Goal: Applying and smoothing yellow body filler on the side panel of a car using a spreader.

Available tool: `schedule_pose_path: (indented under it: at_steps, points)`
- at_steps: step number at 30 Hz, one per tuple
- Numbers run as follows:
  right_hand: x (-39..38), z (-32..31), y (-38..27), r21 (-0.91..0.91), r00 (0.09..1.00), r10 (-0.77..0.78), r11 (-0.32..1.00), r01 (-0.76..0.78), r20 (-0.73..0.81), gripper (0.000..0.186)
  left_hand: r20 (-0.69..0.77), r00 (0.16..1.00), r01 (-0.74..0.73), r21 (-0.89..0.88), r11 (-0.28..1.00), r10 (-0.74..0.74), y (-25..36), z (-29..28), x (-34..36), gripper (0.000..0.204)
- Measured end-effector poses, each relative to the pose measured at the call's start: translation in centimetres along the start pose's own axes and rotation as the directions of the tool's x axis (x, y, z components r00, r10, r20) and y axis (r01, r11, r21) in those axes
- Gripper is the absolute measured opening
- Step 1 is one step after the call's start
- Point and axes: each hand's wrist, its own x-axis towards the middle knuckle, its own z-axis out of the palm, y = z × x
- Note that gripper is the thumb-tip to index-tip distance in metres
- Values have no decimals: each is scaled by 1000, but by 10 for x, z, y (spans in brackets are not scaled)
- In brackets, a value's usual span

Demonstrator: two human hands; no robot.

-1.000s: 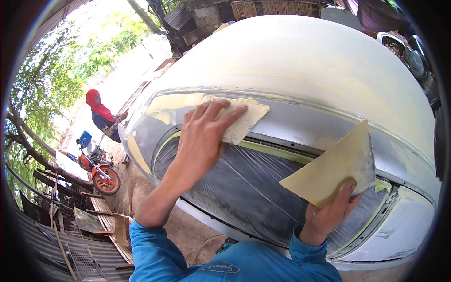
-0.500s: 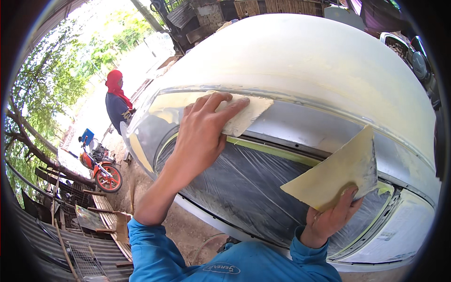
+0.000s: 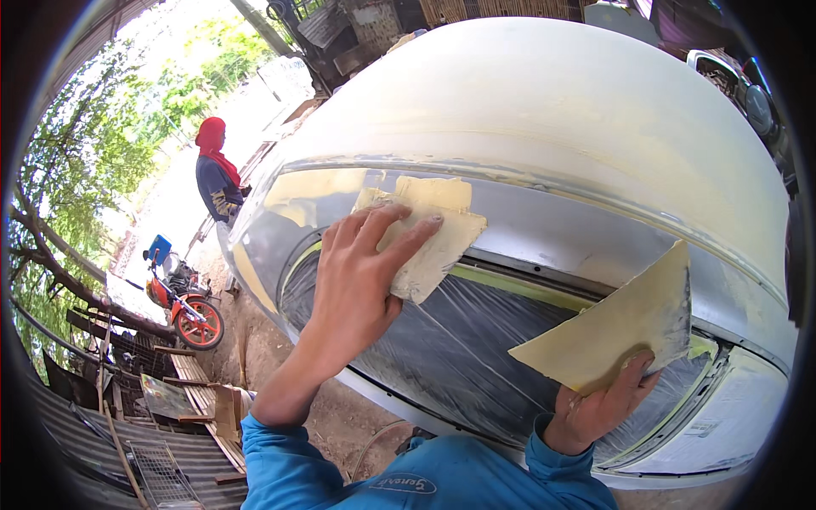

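Note:
My left hand (image 3: pixel 353 272) grips a thin, flat putty spreader (image 3: pixel 442 242) smeared with cream putty, its fingers over the top face and the thumb beneath. The spreader overlaps the masked window's upper edge, just below a cream putty patch (image 3: pixel 435 193) on the car's grey side rail (image 3: pixel 544 219). At the right, my right hand (image 3: pixel 608 401) is closed on the lower edge of a larger flat putty board (image 3: pixel 608 327), which is coated cream with a dark, worn edge. This board is tilted in front of the window's plastic sheeting (image 3: pixel 476 340).
The car's pale roof (image 3: pixel 544 102) curves away above the rail. More putty (image 3: pixel 314 189) marks the pillar at left. Beyond stand a person in a red head covering (image 3: pixel 217 170) and a motorcycle (image 3: pixel 189 306). Corrugated sheets (image 3: pixel 110 450) and planks lie lower left.
My left hand has drawn the spreader down and slightly left, off the rail, uncovering a cream putty patch. My right hand and its board have shifted only slightly.

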Motion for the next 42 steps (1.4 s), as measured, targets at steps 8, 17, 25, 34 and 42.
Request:
schedule_pose_path:
  at_steps: [8, 17, 25, 34, 42]
  points:
    - [7, -28, 24, -398, 725, -546, 607, 688, 419, 76, -21, 999, -29, 21, 999, 29, -2, -13, 20, 74]
    - [-6, -13, 6, -251, 996, 11, 968, 12, 87, 84, 1, 1000, -1, -30, 1000, 1, -5, 5, 27, 72]
    - [7, -22, 19, -405, 880, -381, 785, 469, 282, 75, 19, 1000, -21, 3, 1000, 21, -4, 3, 0, 75]
    - [-19, 21, -17, 160, 876, 30, 980, -121, 482, 42, -42, 999, -26, -362, 932, 12, 12, -19, -46, 51]
    - [-40, 58, -23, 221, 718, -28, 959, -176, 695, 33, 78, 988, 139, -828, 543, -133, 28, -25, -98, 32]
